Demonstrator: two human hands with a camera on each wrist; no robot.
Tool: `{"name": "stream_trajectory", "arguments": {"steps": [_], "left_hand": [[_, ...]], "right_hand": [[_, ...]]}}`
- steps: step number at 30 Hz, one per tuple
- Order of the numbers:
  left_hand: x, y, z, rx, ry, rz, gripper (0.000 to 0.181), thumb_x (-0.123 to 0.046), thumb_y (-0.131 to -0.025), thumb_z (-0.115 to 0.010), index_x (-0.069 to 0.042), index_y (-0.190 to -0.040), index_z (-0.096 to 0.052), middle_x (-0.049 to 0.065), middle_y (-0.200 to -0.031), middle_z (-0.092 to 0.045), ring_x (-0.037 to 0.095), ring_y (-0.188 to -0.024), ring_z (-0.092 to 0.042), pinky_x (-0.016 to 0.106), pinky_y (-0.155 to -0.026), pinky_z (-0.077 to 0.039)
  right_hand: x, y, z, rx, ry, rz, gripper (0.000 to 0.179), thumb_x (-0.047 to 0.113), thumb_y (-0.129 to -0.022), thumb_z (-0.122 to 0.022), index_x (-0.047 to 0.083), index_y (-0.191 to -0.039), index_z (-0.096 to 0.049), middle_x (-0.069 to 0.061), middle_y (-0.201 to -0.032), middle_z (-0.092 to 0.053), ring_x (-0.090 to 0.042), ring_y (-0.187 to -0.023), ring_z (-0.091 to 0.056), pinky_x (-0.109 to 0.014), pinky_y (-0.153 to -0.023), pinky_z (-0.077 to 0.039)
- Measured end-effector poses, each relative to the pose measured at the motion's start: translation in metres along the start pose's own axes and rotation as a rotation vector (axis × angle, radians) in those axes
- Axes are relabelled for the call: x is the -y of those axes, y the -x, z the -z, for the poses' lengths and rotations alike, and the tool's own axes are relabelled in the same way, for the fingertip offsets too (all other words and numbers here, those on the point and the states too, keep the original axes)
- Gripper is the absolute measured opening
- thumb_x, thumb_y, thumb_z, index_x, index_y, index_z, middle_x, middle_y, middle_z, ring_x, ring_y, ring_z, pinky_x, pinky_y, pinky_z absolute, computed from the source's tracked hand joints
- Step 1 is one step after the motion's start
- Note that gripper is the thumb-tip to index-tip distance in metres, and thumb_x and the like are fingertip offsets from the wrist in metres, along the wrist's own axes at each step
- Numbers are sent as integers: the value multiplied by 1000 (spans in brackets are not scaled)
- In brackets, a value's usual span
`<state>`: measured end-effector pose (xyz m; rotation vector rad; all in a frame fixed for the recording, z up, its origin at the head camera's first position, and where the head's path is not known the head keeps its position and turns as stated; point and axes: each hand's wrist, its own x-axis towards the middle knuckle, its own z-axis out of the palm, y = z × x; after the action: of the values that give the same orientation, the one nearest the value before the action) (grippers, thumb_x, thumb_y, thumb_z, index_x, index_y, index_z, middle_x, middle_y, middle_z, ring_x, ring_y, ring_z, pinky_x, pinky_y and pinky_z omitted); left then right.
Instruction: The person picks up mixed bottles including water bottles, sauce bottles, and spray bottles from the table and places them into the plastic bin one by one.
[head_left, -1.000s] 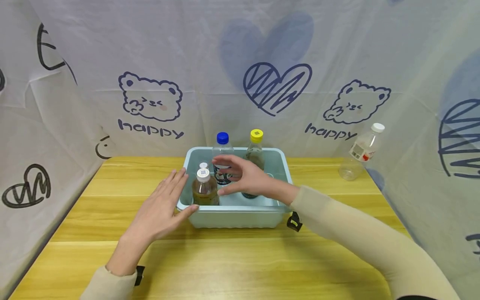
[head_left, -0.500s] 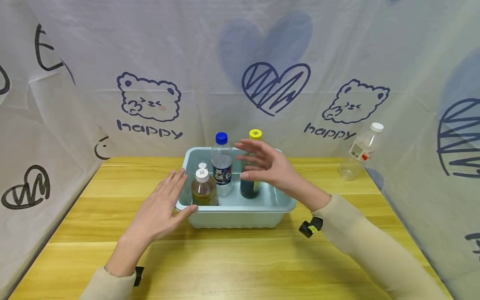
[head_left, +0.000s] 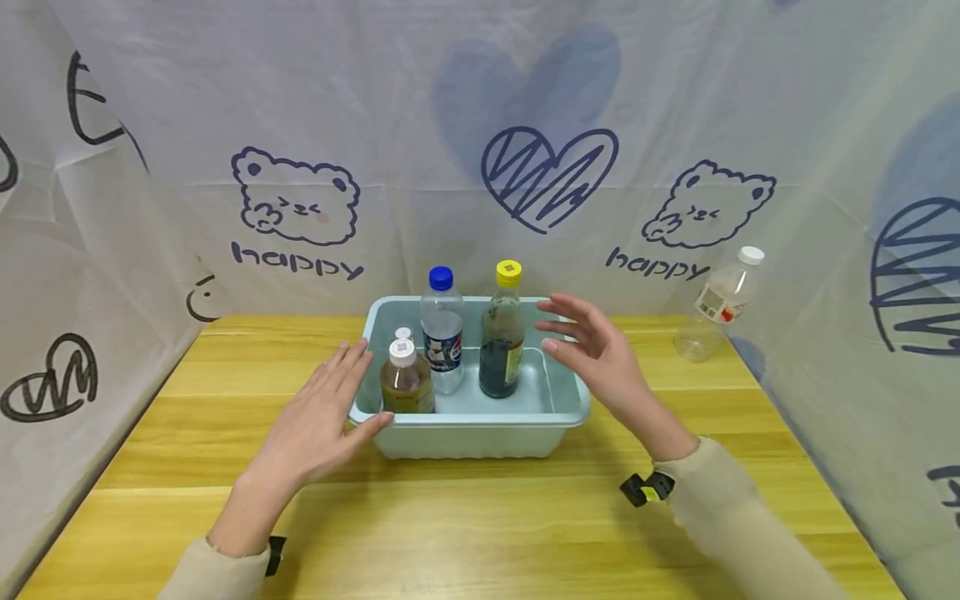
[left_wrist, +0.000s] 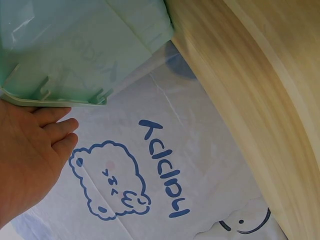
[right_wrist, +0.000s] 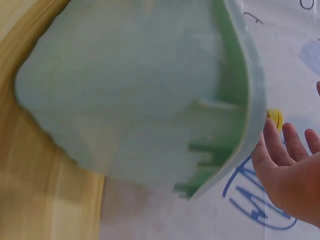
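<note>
A pale blue-green plastic bin stands on the table with several bottles in it. My left hand rests along the bin's left rim, its fingers straight and the thumb at the front edge; the left wrist view shows its fingertips under the rim. My right hand hovers over the bin's right side with relaxed fingers and nothing in them. Left of it stands a dark bottle with a yellow cap. Further left are a blue-capped Pepsi bottle and a white-capped bottle of brown liquid; a smaller white cap shows behind that one.
An empty clear bottle with a white cap stands at the table's back right. The wooden table ends at the back against a hanging cloth printed with bears and hearts.
My right hand has moved to the right, from above the middle of the bin to its right side, uncovering the Pepsi bottle and the yellow-capped bottle. The left hand stays at the rim.
</note>
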<state>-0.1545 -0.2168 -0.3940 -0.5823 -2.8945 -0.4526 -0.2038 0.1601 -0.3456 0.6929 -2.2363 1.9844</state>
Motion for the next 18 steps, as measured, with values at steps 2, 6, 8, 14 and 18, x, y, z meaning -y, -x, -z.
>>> {"name": "stream_trajectory", "arguments": {"steps": [2,6,8,14,18], "left_hand": [[0,0,-1,-4,-2,-3,92,-64,-102,-50,-1,-164,-24,13,-174,-13,39,-159,-15,56,-128,-20],[0,0,-2,-7,-8,-6,93,-65,-102,-50,-1,-164,-24,13,-174,-12,39,-159,-15,56,-128,-21],[0,0,-2,-9,-10,-8,93,-65,-101,-51,-1,-164,-24,13,-174,-12,39,-158,-16,56,-128,-21],[0,0,-2,-19,-12,-6,93,-64,-101,-52,-1,-164,-25,14,-174,-13,39,-158,-16,56,-128,-22],[0,0,-1,-12,-12,-8,93,-64,-101,-52,0,-164,-25,14,-174,-14,40,-159,-15,56,-128,-21]], "right_hand": [[-5,5,5,-52,23,17,56,2,-99,-68,7,-152,-48,-13,-149,-56,-26,-129,-61,-27,-104,-55],[-18,15,15,-176,29,51,54,1,-100,-67,6,-150,-50,-16,-148,-57,-22,-125,-64,-26,-103,-55],[-24,20,21,-232,25,61,52,0,-100,-66,5,-150,-50,-17,-147,-58,-21,-123,-65,-25,-103,-55],[-36,30,41,-368,56,59,50,4,-102,-65,5,-150,-51,-14,-146,-58,-18,-121,-66,-22,-102,-54],[-40,34,55,-472,56,63,50,3,-102,-65,3,-149,-51,-14,-145,-59,-18,-121,-65,-19,-101,-54]]}}
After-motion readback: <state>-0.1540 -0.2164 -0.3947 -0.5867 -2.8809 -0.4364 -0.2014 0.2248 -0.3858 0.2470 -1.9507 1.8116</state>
